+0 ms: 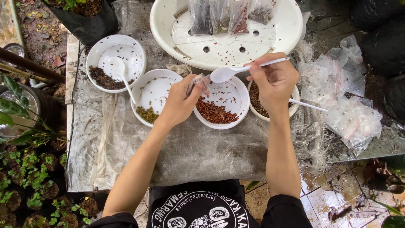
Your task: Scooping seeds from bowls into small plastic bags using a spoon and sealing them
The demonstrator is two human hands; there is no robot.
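Our left hand (179,103) pinches a small bag (196,83) open over the red-seed bowl (236,110); right hand (274,82) grips the white spoon (228,73), ready to tip.

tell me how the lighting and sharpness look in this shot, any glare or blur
Head view: soft, even daylight with faint shadows; the left hand, right hand and white spoon look sharp; mild glare on the clear plastic bags and the wet tiles; edges bend slightly from the wide lens.

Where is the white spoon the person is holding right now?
In the right hand, the white spoon hovers over the bowl of reddish seeds, beside the left hand's small bag.
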